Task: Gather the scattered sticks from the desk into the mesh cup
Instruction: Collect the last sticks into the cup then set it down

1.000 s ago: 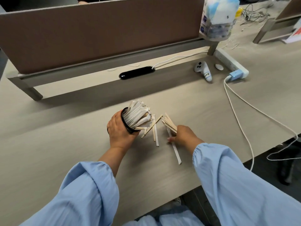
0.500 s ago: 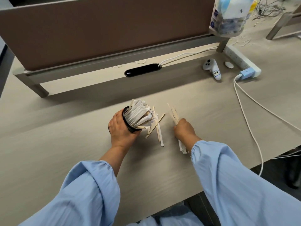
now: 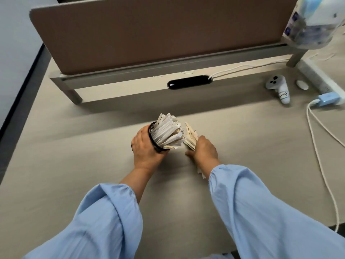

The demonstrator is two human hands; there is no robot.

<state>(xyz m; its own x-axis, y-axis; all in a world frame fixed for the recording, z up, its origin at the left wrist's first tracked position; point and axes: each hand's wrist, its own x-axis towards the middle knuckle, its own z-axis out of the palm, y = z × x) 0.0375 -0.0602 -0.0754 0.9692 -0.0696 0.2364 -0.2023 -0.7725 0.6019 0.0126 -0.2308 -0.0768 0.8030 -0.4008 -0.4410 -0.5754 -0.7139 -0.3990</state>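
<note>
Gripping tilted mesh cup point(image 3: 155, 144) left hand point(image 3: 144, 147); right hand point(image 3: 204, 149) clutching sticks point(image 3: 190, 136)

The left hand point(image 3: 144, 148) grips a black mesh cup point(image 3: 155, 141), tipped rightward and stuffed with sticks point(image 3: 167, 130). The right hand point(image 3: 204, 150) clutches a bundle of wooden sticks point(image 3: 190, 137) just beside the cup's mouth, above the counter point(image 3: 93, 156).

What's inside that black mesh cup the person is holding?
The black mesh cup, tilted in the left hand, is packed with pale flat sticks fanning out. Their lower ends and the cup's bottom are hidden.
</note>
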